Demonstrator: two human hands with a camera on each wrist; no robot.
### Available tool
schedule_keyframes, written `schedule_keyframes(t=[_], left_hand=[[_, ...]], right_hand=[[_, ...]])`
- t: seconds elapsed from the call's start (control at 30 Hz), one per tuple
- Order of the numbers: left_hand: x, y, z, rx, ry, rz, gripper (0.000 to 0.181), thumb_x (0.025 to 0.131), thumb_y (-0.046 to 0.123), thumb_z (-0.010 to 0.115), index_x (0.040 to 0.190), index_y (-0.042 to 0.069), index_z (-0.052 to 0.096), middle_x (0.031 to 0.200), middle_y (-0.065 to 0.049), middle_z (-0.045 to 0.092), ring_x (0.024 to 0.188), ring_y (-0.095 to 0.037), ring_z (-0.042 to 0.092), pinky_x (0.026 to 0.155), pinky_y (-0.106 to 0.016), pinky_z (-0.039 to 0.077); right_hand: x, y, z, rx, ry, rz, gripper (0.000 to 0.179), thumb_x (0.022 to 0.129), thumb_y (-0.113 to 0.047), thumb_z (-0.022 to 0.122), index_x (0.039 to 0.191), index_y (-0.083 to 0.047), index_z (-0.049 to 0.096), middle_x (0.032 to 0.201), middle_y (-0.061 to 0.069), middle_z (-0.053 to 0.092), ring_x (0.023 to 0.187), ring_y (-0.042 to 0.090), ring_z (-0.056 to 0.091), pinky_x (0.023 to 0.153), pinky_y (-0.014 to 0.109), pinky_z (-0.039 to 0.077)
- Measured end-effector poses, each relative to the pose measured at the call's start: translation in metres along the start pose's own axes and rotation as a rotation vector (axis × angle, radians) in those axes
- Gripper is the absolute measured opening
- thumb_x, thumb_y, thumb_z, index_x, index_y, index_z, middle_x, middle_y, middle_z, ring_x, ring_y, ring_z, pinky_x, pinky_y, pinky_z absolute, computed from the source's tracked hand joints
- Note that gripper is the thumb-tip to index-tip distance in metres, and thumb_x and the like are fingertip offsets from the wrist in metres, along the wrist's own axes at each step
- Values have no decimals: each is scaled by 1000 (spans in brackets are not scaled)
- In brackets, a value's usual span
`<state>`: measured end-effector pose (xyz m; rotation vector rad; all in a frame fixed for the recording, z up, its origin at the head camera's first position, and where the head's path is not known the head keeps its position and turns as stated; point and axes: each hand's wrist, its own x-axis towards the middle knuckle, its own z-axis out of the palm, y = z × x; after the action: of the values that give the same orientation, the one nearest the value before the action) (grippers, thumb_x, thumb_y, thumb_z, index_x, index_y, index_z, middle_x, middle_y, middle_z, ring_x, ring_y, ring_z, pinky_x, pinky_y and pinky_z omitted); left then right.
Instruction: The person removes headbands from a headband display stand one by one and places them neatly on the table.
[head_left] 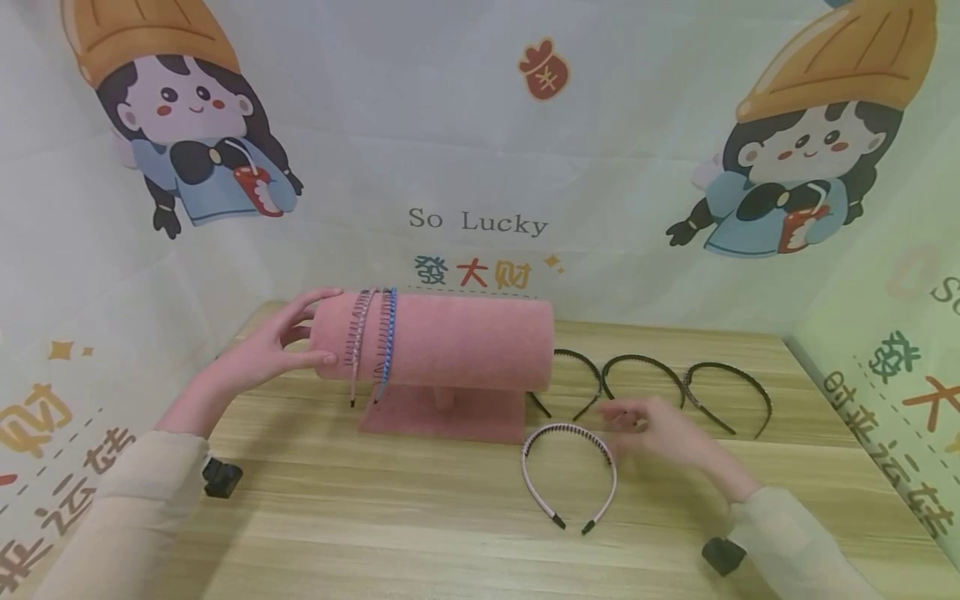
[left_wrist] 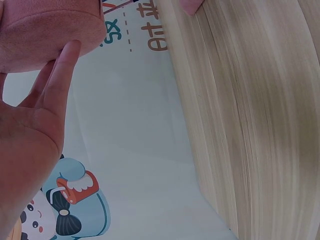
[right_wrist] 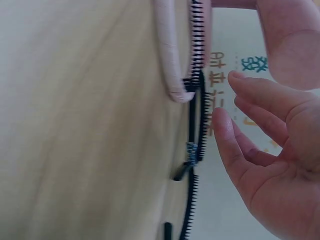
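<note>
Pink stand (head_left: 472,337): L hand (head_left: 262,348) grips its 9 o'clock end; R hand (head_left: 666,429), loose & empty, 2 o'clock of white band (head_left: 568,427). Prob. best: steady stand, pinch band lightly.

The white printed cloth backdrop (head_left: 637,287) reads "So Lucky" (head_left: 478,221) in grey letters above multicoloured "發大财" (head_left: 472,273); its right side carries brown "时来运转" (head_left: 885,454).

A display stand (head_left: 468,342) sits on a table (head_left: 420,517) before a backdrop (head_left: 480,158), a left hand (head_left: 258,350) at its left end and two headbands (head_left: 387,346) over its left half, as a single headband (head_left: 567,427) lies nearer and to the right, a right hand (head_left: 658,429) just beside it, and three headbands (head_left: 643,359) line the far right.
</note>
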<state>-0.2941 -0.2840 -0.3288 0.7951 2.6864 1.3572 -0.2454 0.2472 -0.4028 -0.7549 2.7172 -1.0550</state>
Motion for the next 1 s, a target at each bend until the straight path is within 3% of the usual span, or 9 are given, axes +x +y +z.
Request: schedule_keyframes(t=[0.23,0.6,0.8,1.0], left_hand=[[0,0,0,9,3,-9,80,91,9,70,154,30,26,148,5,39,122,2,48,94,-17,48],[0,-2,0,-6,0,-8,81,90,9,71,154,30,26,146,4,40,123,0,48,94,-18,49],[-1,-3,-2,7,-16,-6,82,92,12,69,156,30,22,149,-3,38,128,-11,47,94,-20,49],[0,-2,0,-8,2,-14,81,91,9,70,154,31,26,147,2,41,124,-1,48,95,-19,48]], right_hand=[[4,-19,-20,10,63,-9,49,88,-16,74,134,-6,61,129,19,65,106,28,67,76,22,56],[16,-52,-37,3,197,-22,46,89,-12,73,134,-9,61,125,17,66,106,30,67,87,33,58],[30,-73,-42,-24,299,-64,43,91,-10,70,133,-9,61,129,13,65,106,27,67,86,28,58],[40,-101,-45,-46,399,-134,42,91,-10,71,132,-12,62,127,9,66,103,24,66,82,22,55]])
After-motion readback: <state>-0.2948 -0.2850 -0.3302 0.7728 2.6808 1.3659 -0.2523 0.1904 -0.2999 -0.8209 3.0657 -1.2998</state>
